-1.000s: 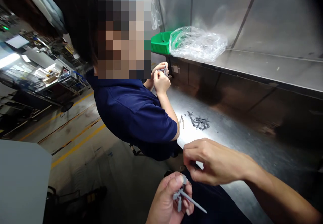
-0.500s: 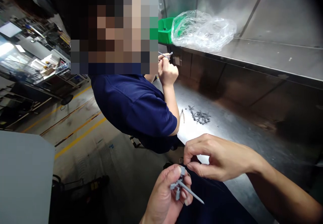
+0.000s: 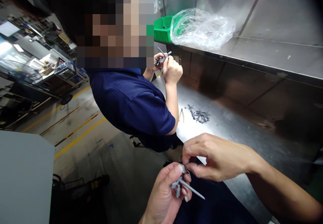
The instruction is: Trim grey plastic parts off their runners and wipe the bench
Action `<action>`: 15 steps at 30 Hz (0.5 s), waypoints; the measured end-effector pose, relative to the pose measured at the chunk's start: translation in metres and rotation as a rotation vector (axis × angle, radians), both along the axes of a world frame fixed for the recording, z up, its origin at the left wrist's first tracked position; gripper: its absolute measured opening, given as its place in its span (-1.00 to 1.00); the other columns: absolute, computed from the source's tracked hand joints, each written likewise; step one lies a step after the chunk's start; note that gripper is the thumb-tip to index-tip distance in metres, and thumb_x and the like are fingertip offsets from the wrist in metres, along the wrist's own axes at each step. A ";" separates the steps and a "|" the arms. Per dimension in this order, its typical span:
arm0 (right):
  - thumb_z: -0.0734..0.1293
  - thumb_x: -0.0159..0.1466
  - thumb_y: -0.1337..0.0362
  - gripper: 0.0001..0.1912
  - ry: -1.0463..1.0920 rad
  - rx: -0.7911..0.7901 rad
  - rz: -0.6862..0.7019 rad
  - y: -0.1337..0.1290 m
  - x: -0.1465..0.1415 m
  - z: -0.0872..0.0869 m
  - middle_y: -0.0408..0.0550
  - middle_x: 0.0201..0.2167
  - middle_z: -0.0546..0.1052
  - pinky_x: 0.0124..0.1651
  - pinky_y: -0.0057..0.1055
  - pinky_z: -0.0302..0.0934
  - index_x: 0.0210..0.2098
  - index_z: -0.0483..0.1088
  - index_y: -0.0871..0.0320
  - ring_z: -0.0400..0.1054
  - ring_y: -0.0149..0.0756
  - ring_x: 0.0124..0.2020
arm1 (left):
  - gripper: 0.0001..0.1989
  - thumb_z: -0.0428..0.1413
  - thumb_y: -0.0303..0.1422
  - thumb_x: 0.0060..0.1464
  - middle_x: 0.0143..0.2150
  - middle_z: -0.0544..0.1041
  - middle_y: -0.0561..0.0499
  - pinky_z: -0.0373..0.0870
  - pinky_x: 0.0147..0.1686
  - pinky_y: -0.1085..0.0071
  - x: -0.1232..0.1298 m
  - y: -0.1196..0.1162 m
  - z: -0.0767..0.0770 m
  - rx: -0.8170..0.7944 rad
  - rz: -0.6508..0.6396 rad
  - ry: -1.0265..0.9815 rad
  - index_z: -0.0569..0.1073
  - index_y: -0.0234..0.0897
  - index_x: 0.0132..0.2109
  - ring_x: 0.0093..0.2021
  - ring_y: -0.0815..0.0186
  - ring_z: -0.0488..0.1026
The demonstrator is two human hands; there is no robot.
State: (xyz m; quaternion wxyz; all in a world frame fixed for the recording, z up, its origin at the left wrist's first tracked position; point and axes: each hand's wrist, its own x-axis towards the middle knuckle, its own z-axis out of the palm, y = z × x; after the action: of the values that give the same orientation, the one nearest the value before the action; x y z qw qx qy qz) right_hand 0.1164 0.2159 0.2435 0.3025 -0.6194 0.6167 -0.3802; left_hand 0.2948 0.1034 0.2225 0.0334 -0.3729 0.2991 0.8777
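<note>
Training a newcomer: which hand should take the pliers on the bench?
Probably the right hand: it looks empty and sits nearer the pliers, while the left hand grips the grey plastic part.

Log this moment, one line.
left hand: grips grey plastic part | right hand: fingers pinched beside it, nothing visible held | nearby: steel bench, pliers, grey parts
</note>
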 end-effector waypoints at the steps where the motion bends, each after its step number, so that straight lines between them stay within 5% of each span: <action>1: 0.34 0.17 0.42 -0.86 0.004 0.005 0.000 0.000 0.000 -0.001 -0.17 -0.36 0.55 -0.28 -0.51 0.19 -0.26 0.48 0.16 0.36 -0.47 -0.40 | -0.64 0.40 -0.18 -0.04 -0.44 0.49 0.03 0.27 -0.54 0.53 0.000 0.000 0.000 -0.003 0.000 -0.002 0.49 -0.39 -0.33 -0.57 0.51 0.32; 15: 0.36 0.15 0.37 -0.97 0.036 -0.002 0.011 -0.002 0.006 -0.002 -0.22 -0.44 0.48 -0.38 -0.53 0.10 -0.39 0.40 0.16 0.24 -0.54 -0.48 | -0.65 0.38 -0.20 -0.02 -0.45 0.47 0.03 0.28 -0.54 0.53 0.003 0.002 0.002 -0.019 0.004 -0.004 0.46 -0.39 -0.36 -0.56 0.51 0.30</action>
State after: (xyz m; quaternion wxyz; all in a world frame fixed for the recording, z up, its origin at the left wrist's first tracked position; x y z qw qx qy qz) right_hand 0.1219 0.2136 0.2413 0.2926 -0.6300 0.6182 -0.3680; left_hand 0.2980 0.1056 0.2241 0.0286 -0.3757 0.3064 0.8742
